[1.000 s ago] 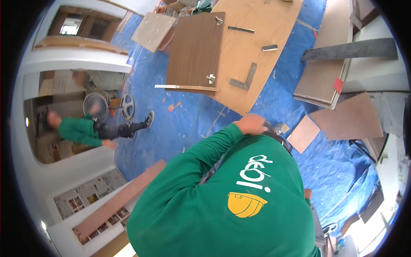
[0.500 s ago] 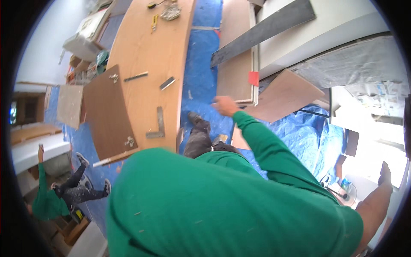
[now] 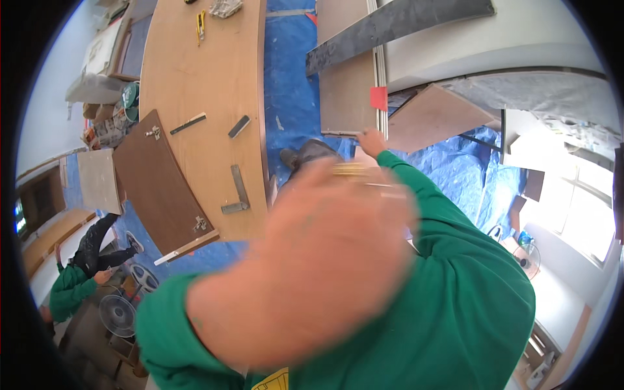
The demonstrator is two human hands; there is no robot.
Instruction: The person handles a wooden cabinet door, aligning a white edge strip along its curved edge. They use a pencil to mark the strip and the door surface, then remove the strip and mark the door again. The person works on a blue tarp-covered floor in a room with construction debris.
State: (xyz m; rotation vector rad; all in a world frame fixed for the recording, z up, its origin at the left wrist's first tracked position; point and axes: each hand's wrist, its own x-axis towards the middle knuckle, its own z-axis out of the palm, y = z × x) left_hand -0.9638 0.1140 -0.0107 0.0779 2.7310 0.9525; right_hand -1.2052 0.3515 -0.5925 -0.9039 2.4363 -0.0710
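Observation:
My left hand (image 3: 338,240) is large and smeared by motion in the middle of the view, its forearm bare below a rolled green sleeve. Its fingers cannot be made out; a small yellowish patch shows at its far edge. Farther off, my right hand (image 3: 372,142) closes on the near edge of a flat panel (image 3: 344,97), by its corner. Pale edges of stacked panels run along that side, with a red patch (image 3: 378,98) on them. A long dark grey board (image 3: 403,29) lies slanting across the panel.
On the wooden worktop (image 3: 195,71) lie a metal square (image 3: 242,188), a yellow cutter (image 3: 200,27) and two short dark strips. A brown door panel (image 3: 159,172) with hinges overlaps its left edge. Blue sheeting (image 3: 286,97) covers the floor. Another person (image 3: 75,286) in green is at left, near a fan (image 3: 119,313).
My left arm has swung back from the far right, bringing its hand to the middle. My right hand has moved forward and right onto the panel's edge. The other person's pose has changed.

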